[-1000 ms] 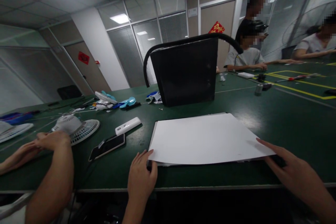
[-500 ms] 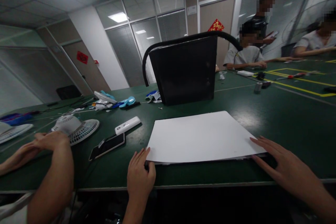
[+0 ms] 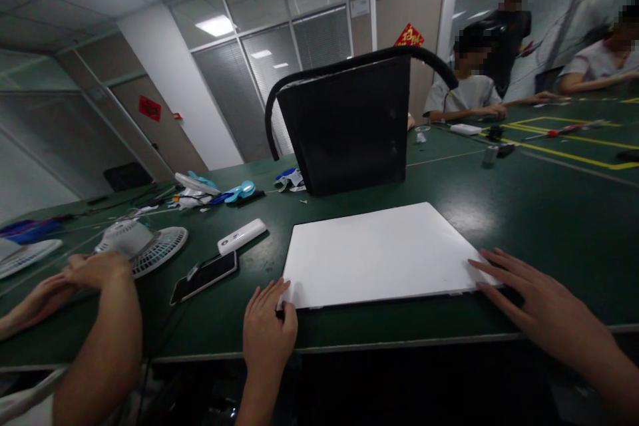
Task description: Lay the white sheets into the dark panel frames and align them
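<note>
A white flat panel [image 3: 369, 256], thin and rectangular with a dark lower edge, lies on the green table in front of me. My left hand [image 3: 269, 319] rests at its front left corner, fingers stretched out and touching the edge, thumb apart. At the front right corner is my right hand [image 3: 529, 293], fingers spread, with fingertips on the surface and the thumb by the front edge. Whether the panel is one piece or a sheet over something darker, I cannot tell.
Behind the panel stands a black upright board [image 3: 352, 126] with a curved black tube. To the left lie a phone [image 3: 204, 276], a white oblong device [image 3: 243, 236] and a white fan [image 3: 130, 243], beside another person's arm [image 3: 107, 319]. Other people sit across the table [image 3: 549, 213].
The panel's front right part appears to have settled flatter, and my right fingers are more spread with the thumb at the edge. My left hand has barely moved. The view has tilted slightly.
</note>
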`<state>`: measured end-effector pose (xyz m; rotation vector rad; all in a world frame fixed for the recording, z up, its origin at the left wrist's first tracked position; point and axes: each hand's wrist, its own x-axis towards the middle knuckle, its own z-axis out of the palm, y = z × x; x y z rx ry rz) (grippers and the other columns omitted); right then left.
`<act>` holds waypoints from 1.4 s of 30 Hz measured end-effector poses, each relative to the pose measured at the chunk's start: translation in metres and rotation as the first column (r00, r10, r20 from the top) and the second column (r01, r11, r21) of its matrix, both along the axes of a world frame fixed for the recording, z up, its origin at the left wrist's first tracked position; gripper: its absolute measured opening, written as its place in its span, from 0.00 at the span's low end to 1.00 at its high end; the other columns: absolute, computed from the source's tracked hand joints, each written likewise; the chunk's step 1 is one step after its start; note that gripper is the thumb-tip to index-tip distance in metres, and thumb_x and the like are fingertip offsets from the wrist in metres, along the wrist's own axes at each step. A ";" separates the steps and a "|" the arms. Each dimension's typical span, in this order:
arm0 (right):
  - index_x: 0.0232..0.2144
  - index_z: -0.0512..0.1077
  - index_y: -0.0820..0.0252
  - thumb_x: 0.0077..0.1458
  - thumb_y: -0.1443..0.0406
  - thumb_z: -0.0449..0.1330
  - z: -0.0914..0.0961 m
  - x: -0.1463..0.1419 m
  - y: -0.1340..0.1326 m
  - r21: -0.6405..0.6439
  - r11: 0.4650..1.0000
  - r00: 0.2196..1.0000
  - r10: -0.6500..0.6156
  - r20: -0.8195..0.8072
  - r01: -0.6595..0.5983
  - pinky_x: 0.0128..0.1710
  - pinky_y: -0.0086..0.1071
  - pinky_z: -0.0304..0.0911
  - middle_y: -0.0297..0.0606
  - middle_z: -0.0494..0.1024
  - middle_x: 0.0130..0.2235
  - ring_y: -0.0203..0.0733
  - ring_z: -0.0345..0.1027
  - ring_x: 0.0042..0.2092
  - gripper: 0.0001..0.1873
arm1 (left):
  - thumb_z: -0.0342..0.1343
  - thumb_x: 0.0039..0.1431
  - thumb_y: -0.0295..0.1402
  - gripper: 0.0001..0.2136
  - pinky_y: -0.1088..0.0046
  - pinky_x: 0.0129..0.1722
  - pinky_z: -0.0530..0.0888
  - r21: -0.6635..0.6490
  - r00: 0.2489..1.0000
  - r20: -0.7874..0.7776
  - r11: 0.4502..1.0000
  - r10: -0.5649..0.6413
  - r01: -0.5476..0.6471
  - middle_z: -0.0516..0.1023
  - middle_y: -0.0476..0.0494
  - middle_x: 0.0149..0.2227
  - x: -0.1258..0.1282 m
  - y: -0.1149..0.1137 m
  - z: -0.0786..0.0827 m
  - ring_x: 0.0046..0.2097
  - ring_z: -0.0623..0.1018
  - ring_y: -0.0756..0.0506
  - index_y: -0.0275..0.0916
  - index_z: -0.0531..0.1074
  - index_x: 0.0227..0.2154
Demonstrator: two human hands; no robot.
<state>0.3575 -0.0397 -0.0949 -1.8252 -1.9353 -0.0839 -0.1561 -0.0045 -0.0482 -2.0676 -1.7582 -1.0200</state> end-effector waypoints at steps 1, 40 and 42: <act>0.67 0.69 0.39 0.72 0.39 0.42 0.000 0.000 0.000 -0.007 1.000 1.000 0.010 0.006 -0.010 0.72 0.61 0.56 0.30 0.62 0.71 0.49 0.52 0.73 0.33 | 0.48 0.64 0.30 0.19 0.46 0.64 0.74 -0.001 1.000 0.002 1.000 0.005 -0.005 0.84 0.38 0.52 0.001 0.000 0.001 0.55 0.83 0.35 0.39 0.81 0.51; 0.63 0.70 0.64 0.58 0.30 0.55 0.005 -0.043 -0.011 0.057 0.987 0.950 -0.127 -0.285 0.149 0.66 0.63 0.65 0.51 0.73 0.63 0.63 0.69 0.63 0.51 | 0.55 0.67 0.38 0.17 0.43 0.60 0.75 -0.150 0.980 0.062 0.969 -0.189 0.197 0.79 0.43 0.61 -0.008 -0.001 0.013 0.59 0.78 0.34 0.47 0.80 0.55; 0.65 0.70 0.60 0.57 0.32 0.59 0.008 -0.037 -0.017 0.035 0.990 0.936 -0.115 -0.331 0.134 0.60 0.60 0.72 0.50 0.74 0.62 0.63 0.73 0.58 0.49 | 0.56 0.66 0.39 0.17 0.43 0.60 0.75 -0.159 0.974 0.097 0.963 -0.203 0.216 0.78 0.43 0.62 -0.011 -0.002 0.014 0.60 0.77 0.34 0.49 0.80 0.55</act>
